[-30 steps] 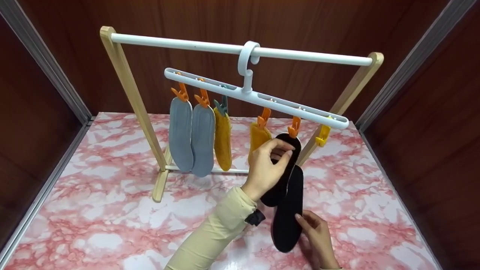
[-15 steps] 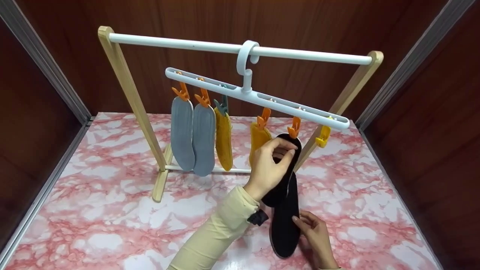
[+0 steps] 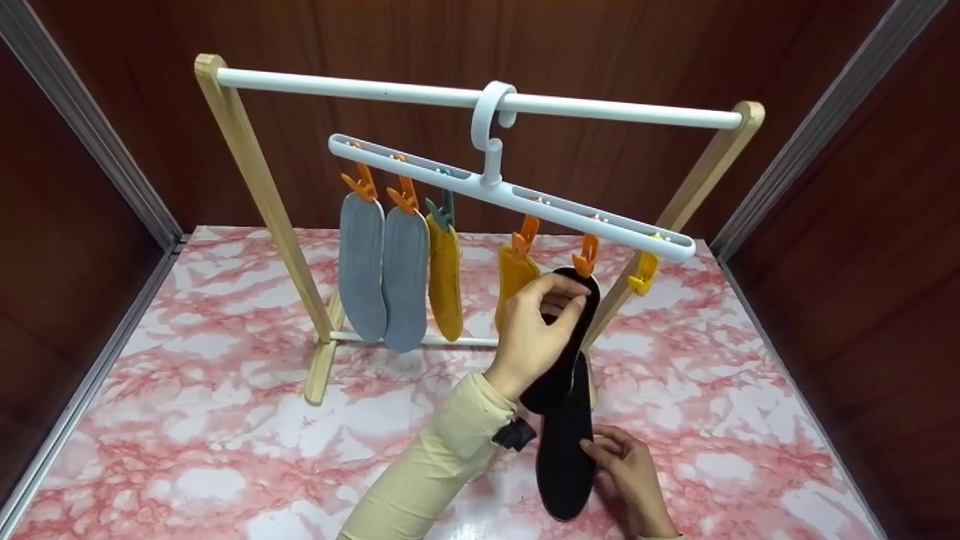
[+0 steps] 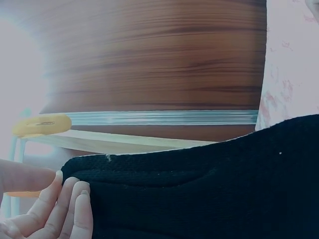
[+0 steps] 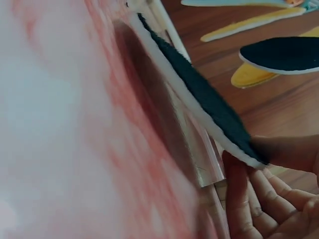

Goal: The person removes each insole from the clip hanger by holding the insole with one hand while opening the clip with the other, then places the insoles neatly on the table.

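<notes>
Two smooth grey insoles (image 3: pixel 362 270), long and round-ended, hang below the left end of the pale plastic hanger (image 3: pixel 420 172); two fuzzy yellow insoles (image 3: pixel 445 285) hang either side of its hook (image 3: pixel 484 120); six clips (image 3: pixel 643 274) dangle along it, four orange, one green, one yellow; two black insoles, napped and pale-edged, are below its right half; there the left hand (image 3: pixel 534 334) pinches the upper black insole (image 3: pixel 556 384) near its top, thumb and fingertips together, just under an orange clip; lower beneath the hanger, the right hand (image 3: pixel 630 469) has thumb and fingers clamped on the edge of the lower black insole (image 3: pixel 566 465), whose far end is behind the upper one.
</notes>
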`<state>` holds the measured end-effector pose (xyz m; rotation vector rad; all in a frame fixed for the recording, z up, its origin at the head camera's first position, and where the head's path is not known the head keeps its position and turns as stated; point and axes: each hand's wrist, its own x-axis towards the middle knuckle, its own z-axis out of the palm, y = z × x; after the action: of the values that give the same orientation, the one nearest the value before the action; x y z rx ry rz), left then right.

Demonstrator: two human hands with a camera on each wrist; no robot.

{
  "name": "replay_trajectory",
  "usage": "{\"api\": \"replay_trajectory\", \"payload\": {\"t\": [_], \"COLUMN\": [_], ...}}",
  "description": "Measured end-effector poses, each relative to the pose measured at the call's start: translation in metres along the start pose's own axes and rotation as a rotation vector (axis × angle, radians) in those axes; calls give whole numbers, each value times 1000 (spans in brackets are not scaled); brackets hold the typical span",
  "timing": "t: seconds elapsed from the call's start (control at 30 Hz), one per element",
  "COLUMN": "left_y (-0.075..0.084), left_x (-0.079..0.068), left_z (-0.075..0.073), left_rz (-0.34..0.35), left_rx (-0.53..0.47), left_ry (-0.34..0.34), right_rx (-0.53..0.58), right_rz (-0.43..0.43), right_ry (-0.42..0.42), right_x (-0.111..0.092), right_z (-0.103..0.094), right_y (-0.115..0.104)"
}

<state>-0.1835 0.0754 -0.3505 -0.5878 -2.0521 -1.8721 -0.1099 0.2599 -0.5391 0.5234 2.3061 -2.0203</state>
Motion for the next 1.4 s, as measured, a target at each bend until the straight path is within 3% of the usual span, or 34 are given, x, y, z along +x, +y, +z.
{"api": "replay_trajectory", "payload": {"t": [0.67,0.83,1.0,1.23,1.4], "left_y": [0,0,-1,-3,-6], "left_x": [0,0,-1,-1,-1], "left_z": [-6,-6,-7,-9,-10], "left_rz": [-15,-20,-24,-17,-15], "left_rx": [-45,-38,-41,-27,-9], "left_ry": [18,29,33,34,44], "right_rx": [-57,-131,-216,-290,-320], "right_rz": [46,43,-14,-74,-83], "right_ry": [-161,-156,-130,-49,-42], "right_x": [0,3,6,8,9], "right_z": [-2,-3,-2,2,2], "right_y": [0,-1,-3,-4,-6]}}
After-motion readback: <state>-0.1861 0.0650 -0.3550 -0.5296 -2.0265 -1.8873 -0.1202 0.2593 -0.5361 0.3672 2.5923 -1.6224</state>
